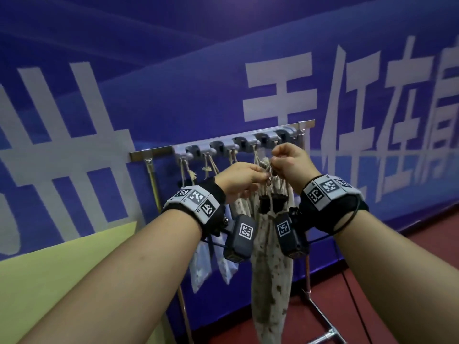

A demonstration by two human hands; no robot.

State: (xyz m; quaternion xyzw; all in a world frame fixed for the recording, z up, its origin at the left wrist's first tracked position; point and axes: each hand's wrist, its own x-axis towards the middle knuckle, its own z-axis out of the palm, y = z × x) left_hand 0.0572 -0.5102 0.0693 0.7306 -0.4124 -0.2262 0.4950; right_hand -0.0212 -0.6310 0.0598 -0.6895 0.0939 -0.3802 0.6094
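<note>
A long cream drawstring bag (270, 281) with dark spots hangs in front of a grey hook rack (236, 144). My left hand (238, 181) pinches its drawstring cord near the top, and my right hand (290, 161) pinches the same cord a little higher, close to a hook. Two dark tassels (270, 202) dangle from the cord below my fingers. Both wrists carry bands with black-and-white markers and small dark boxes.
Two smaller pale bags (201, 264) hang from hooks at the left of the rack. The rack sits on a metal rail (146, 153) with thin legs, against a blue banner wall with white characters. Red floor lies at the right, with a cable across it.
</note>
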